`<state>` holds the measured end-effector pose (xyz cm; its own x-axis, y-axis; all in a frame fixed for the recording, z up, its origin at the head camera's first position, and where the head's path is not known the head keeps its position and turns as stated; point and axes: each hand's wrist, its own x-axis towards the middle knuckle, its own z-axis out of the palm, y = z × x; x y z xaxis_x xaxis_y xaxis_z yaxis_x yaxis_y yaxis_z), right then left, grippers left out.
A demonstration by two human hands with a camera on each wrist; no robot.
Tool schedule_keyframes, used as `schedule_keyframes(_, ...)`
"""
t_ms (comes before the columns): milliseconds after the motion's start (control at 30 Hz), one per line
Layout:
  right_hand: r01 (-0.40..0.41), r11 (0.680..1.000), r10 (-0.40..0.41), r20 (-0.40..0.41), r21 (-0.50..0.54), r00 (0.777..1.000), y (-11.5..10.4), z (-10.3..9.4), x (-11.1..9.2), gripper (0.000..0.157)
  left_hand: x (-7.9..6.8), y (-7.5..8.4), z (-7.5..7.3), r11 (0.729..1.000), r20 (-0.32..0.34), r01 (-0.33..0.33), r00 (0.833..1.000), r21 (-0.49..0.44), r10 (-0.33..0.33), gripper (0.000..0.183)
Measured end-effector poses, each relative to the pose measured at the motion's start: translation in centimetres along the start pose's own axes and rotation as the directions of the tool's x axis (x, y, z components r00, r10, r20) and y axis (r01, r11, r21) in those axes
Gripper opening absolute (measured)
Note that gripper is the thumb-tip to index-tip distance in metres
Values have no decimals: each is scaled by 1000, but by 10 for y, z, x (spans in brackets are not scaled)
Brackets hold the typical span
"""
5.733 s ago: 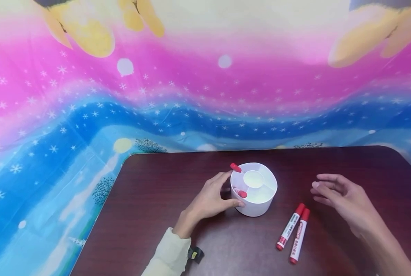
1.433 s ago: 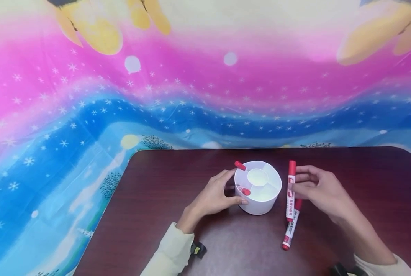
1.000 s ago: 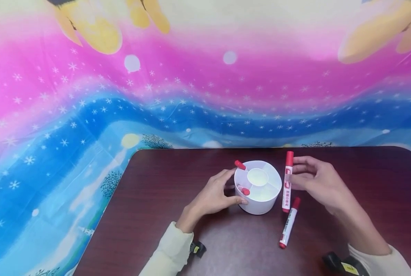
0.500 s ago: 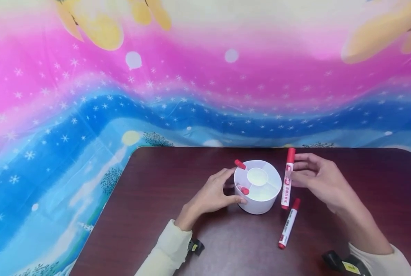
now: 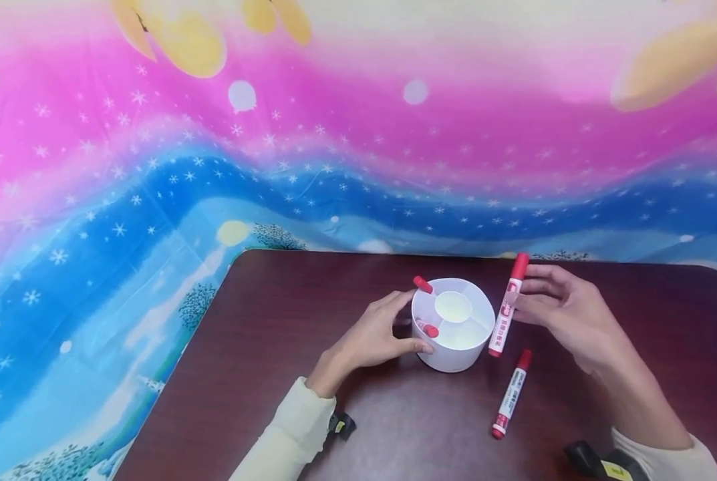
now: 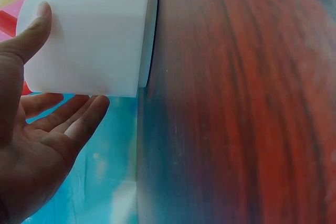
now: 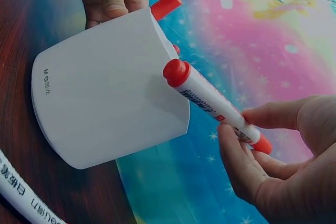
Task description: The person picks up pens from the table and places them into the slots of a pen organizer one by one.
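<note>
A white round pen holder (image 5: 453, 359) with several compartments stands on the table. My left hand (image 5: 370, 336) grips its left side, thumb at the front and fingers behind. Two red-capped markers lean inside its left compartments: one cap (image 5: 422, 284) pokes over the back rim, another cap (image 5: 431, 331) sits near the front. My right hand (image 5: 575, 321) pinches a red whiteboard marker (image 5: 502, 329) between thumb and fingertips, cap up and tilted. The right wrist view shows this marker's red bottom end (image 7: 177, 72) close to the holder's rim. Another red marker (image 5: 511, 395) lies on the table in front.
The dark wooden table (image 5: 262, 321) has rounded back corners. Behind it hangs a pink and blue patterned cloth (image 5: 358, 133). Black wrist-worn devices sit at both cuffs, the left one (image 5: 341, 425) near the table surface.
Earliest, two markers lay on the table and the right hand was empty. It has since lifted one, carried it up and back, and tilted its lower end toward the holder. The left hand keeps its grip.
</note>
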<state>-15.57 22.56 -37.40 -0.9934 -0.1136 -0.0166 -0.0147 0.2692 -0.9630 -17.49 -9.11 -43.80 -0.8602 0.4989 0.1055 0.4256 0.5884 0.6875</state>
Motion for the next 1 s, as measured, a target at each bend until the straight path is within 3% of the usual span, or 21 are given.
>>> schedule_keyframes(233, 15, 995, -14, -13, 102, 1000, 3, -1, -1, 67, -1, -1, 0, 1000, 13, 17, 1000, -7, -17, 97)
schedule_keyframes(500, 17, 992, -15, -14, 125, 1000, -2, -3, 1, 62, -1, -3, -2, 1000, -4, -2, 1000, -3, 2, 96)
schedule_keyframes(700, 48, 967, -43, -24, 250, 999, -7, -10, 5, 46, 1, -1, -3, 1000, 3, -16, 1000, -2, 16, 95)
schedule_keyframes(1000, 63, 944, -53, -42, 325, 998, -11, -11, 10, 46, 0, 0, -2, 999, -3, -31, 1000, 8, 31, 95)
